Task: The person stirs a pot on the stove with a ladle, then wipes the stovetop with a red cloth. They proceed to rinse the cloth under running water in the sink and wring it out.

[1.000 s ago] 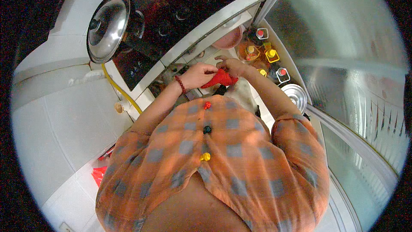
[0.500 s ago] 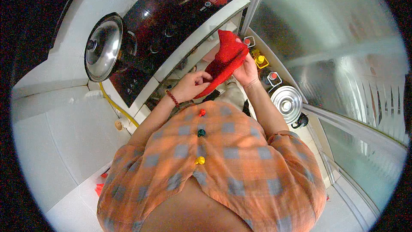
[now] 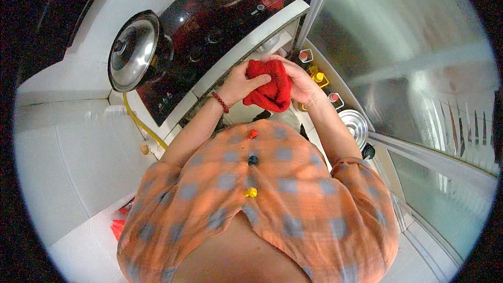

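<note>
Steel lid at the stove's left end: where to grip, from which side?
Probably the black knob, coming from the left: the steel lid appears to stand steeply tilted, knob pointing that way. The left hand is nearer, but holds the red cloth.

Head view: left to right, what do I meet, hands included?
Domed metal lid → red bead bracelet → left hand → red cloth → right hand → round ringed metal item
</note>
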Demonstrator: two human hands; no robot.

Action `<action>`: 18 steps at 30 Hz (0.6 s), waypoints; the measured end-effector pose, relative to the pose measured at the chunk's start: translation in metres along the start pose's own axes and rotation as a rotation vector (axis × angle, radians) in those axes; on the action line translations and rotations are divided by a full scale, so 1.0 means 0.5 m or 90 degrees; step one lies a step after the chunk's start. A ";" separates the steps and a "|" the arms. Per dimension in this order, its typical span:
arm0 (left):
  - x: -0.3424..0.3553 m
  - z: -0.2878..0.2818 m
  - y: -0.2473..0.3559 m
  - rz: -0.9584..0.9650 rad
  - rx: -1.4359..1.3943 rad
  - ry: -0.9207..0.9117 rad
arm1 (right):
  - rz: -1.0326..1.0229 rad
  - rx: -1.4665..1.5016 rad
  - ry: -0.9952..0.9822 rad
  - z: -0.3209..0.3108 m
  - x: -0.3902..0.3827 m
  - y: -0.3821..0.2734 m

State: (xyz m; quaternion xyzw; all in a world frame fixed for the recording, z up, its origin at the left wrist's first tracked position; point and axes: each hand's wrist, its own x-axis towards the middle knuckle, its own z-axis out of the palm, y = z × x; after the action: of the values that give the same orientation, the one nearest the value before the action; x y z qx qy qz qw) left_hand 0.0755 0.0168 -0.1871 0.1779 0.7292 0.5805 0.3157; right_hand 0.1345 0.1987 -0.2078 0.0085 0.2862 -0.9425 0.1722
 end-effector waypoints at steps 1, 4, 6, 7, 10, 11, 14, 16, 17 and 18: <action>-0.001 -0.001 -0.010 -0.027 -0.019 -0.001 | 0.005 -0.007 0.021 -0.010 0.001 0.005; -0.007 0.001 -0.040 -0.040 -0.148 0.037 | -0.012 -0.073 0.119 -0.033 0.004 0.008; -0.012 0.002 -0.046 -0.074 -0.252 0.074 | 0.021 -0.144 0.192 -0.043 0.002 0.001; -0.022 0.000 -0.044 -0.102 -0.312 0.090 | 0.066 -0.202 0.226 -0.033 -0.002 0.004; -0.041 -0.004 -0.050 -0.127 -0.464 0.103 | 0.153 -0.343 0.175 -0.074 -0.008 0.041; -0.043 -0.006 -0.056 -0.120 -0.511 0.107 | 0.141 -0.360 0.187 -0.097 0.000 0.057; -0.065 -0.012 -0.096 -0.084 -0.577 0.125 | 0.199 -0.316 0.210 -0.013 0.027 0.030; -0.082 0.000 -0.113 -0.039 -0.633 0.178 | 0.200 -0.265 0.104 -0.028 0.056 0.026; -0.092 0.007 -0.129 -0.018 -0.660 0.217 | 0.217 -0.260 0.069 -0.020 0.068 0.025; -0.102 0.018 -0.147 0.005 -0.687 0.259 | 0.236 -0.255 0.032 -0.005 0.077 0.024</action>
State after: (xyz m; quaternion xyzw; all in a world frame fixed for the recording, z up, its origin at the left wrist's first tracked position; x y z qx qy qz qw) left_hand 0.1269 -0.0278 -0.2455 -0.1209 0.3749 0.8941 0.2130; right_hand 0.1018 0.1784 -0.2207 0.0499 0.4647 -0.8190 0.3327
